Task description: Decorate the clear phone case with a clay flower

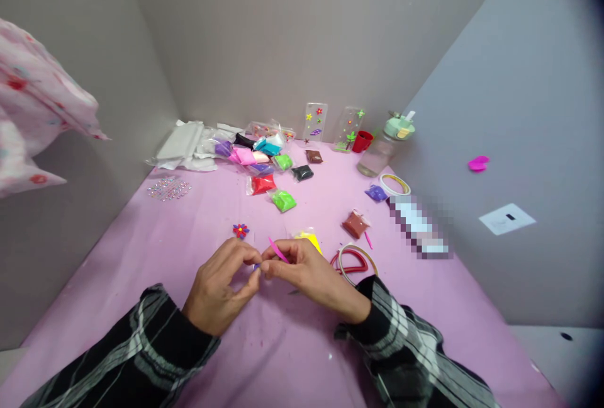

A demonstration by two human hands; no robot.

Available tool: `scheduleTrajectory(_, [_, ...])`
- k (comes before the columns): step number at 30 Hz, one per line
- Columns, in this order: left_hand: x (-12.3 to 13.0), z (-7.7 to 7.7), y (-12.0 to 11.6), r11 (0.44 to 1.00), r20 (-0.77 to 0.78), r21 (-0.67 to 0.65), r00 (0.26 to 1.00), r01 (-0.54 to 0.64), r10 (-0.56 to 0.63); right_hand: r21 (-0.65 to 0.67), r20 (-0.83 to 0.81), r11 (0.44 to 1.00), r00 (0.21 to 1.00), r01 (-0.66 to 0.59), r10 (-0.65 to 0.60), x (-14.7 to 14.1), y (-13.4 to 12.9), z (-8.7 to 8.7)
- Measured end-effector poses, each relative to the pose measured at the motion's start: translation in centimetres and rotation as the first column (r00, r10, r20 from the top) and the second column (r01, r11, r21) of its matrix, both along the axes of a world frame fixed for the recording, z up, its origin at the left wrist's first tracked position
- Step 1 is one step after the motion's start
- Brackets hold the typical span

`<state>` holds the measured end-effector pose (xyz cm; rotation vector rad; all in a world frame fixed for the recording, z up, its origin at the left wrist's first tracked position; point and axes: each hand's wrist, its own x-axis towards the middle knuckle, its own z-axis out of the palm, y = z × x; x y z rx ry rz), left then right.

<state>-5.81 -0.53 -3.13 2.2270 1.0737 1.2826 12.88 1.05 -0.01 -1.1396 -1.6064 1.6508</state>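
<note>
My left hand [221, 285] is closed in a pinch on a small piece of blue clay [257, 266], just above the pink table cover. My right hand [306, 269] meets it at the fingertips and is closed around a pink modelling tool [277, 249], whose flat end sticks up past the fingers. Beyond my left hand lies a small red and blue clay flower [240, 230] with a yellow spot. A packet of yellow clay [309, 239] lies partly hidden behind my right hand. Red-handled scissors [353, 262] and a roll of tape [372, 260] sit near my right wrist.
Clay packets, among them green [283, 200], red [262, 184] and brown [355, 224], lie across the table. Two decorated clear phone cases [315, 123] lean on the back wall. A water bottle [377, 153], another tape roll [395, 184] and a blurred-out phone [418, 225] stand or lie rightward.
</note>
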Motion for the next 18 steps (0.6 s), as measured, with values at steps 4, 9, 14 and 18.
scheduleTrajectory(4, [-0.5,0.2,0.3,0.97,0.192,-0.232,0.974,-0.075,0.122,0.032,-0.07,0.995,0.994,0.092,-0.09,0.2,0.4,-0.1])
scheduleTrajectory(9, [-1.3,-0.1,0.6,0.819,0.446,-0.569,0.863,0.069,0.237,-0.007,-0.192,0.984,0.966,0.178,-0.176,0.7,0.8,-0.3])
scheduleTrajectory(14, [-1.5,-0.3,0.6,0.754,0.483,-0.646,0.828,0.118,0.284,-0.009,-0.219,0.99,0.966,0.141,-0.14,0.8,0.7,-0.8])
scheduleTrajectory(18, [-1.7,-0.4,0.8,0.752,0.486,-0.645,0.834,0.14,0.261,-0.014,-0.185,0.99,0.972,0.143,-0.143,0.7,0.5,-0.6])
